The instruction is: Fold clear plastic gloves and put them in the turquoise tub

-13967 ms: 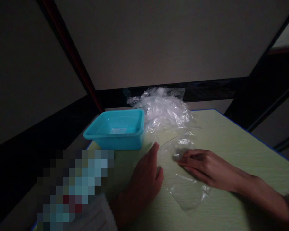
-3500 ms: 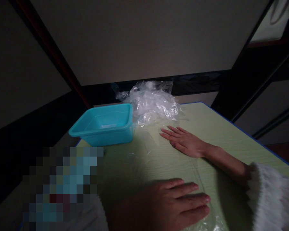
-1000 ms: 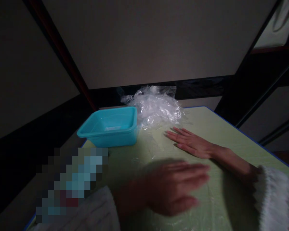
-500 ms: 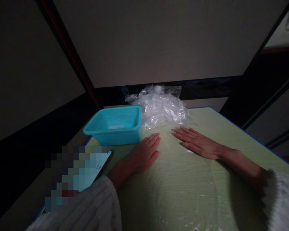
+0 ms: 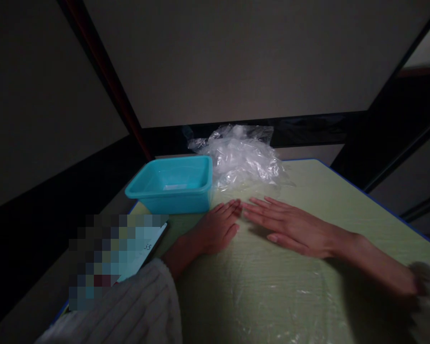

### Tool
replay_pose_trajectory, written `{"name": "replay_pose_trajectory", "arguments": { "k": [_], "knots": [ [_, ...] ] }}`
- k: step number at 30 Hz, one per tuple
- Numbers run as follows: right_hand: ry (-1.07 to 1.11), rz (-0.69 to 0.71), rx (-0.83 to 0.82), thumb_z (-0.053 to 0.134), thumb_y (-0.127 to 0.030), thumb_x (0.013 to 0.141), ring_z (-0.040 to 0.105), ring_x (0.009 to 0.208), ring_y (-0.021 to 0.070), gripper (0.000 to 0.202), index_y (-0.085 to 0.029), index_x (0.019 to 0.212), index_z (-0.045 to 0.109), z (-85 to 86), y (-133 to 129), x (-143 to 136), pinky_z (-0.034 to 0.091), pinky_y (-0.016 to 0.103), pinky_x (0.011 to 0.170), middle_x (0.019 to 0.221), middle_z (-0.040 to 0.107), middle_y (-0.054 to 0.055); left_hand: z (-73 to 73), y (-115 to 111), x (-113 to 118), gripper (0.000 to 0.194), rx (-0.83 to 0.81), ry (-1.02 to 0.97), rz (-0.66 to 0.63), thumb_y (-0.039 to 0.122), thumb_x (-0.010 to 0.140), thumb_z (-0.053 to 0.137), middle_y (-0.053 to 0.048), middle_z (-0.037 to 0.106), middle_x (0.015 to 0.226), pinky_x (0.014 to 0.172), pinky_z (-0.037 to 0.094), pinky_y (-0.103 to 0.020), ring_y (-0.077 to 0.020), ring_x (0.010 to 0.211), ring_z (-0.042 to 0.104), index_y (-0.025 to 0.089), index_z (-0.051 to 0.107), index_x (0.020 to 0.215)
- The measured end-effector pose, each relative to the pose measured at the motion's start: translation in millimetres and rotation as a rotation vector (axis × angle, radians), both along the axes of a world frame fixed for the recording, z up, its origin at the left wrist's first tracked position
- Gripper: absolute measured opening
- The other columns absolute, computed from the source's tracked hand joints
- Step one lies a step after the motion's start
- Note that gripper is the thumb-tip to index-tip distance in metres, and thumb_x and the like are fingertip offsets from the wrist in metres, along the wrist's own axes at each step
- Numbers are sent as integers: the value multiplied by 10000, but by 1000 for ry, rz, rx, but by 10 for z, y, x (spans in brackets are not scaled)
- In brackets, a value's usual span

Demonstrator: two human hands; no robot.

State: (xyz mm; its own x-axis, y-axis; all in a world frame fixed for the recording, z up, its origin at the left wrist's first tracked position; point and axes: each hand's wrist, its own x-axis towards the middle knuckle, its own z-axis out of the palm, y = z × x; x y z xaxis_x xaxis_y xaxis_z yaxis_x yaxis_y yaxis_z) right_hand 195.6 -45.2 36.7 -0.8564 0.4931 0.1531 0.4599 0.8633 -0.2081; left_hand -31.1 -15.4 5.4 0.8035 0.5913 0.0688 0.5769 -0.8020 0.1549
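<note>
My left hand (image 5: 218, 228) lies on the table, fingers stretched out, just in front of the turquoise plastic basin (image 5: 170, 200). To its right, my right hand (image 5: 290, 224) is held flat with the fingers extended and slightly apart, a shadow beneath it; it looks raised a little off the surface. The fingertips of both hands come close together, and whether they touch is hard to tell. Neither hand holds anything. Beyond the fingers, crumpled clear plastic bags (image 5: 243, 157) are heaped beside the basin. Clear plastic film seems to lie on the tabletop (image 5: 265, 286) near me.
A screen device (image 5: 143, 253), partly blurred out, lies at the table's left edge by my left sleeve. The light-green table has a blue rim (image 5: 390, 210) on the right. Large panels (image 5: 254, 62) stand behind the table, with dark trim along their bottom.
My right hand has moved left and nearer to me, coming closer to my left hand and lifting slightly. My left hand stays nearly in place. The camera view has shifted slightly.
</note>
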Motion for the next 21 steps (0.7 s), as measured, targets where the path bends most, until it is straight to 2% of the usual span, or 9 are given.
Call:
{"name": "replay_pose_trajectory", "arguments": {
  "k": [4, 6, 11, 16, 21],
  "knots": [
    [-48, 226, -102, 324, -331, 945, 54, 1384, 182, 545, -52, 1409, 261, 73, -201, -278, 105, 415, 1129, 1490, 218, 124, -35, 29, -5, 502, -16, 13, -17, 236, 904, 346, -172, 252, 1468, 1092, 235, -391, -227, 1366, 199, 40, 300, 1363],
    [-65, 284, -162, 345, -339, 938, 70, 1382, 184, 550, -31, 1392, 297, 66, -277, -368, 106, 393, 1131, 1477, 244, 139, -38, 33, -4, 500, -14, 16, -21, 231, 900, 326, -182, 250, 1466, 1087, 239, -406, -235, 1367, 193, 24, 306, 1355],
    [-73, 273, -280, 390, -376, 920, 142, 1368, 211, 615, 9, 1387, 277, 0, -367, -426, 160, 395, 1119, 1455, 245, 191, 1, 0, 10, 487, 3, 6, -6, 199, 900, 280, -189, 259, 1462, 1081, 244, -417, -235, 1367, 196, 13, 314, 1349],
    [-6, 280, -344, 410, -362, 916, 161, 1364, 204, 624, -48, 1421, 218, 1, -455, -399, 136, 399, 1123, 1459, 234, 171, 19, 0, 11, 496, 0, 18, 5, 199, 895, 297, -187, 266, 1461, 1091, 223, -402, -232, 1365, 202, 9, 309, 1353],
    [25, 311, -463, 395, -329, 917, 206, 1356, 223, 590, -58, 1419, 245, 13, -561, -401, 153, 400, 1120, 1455, 272, 156, 14, 12, -1, 499, -4, 20, 9, 205, 896, 297, -178, 252, 1469, 1093, 219, -392, -219, 1368, 191, 23, 299, 1360]
  ]
}}
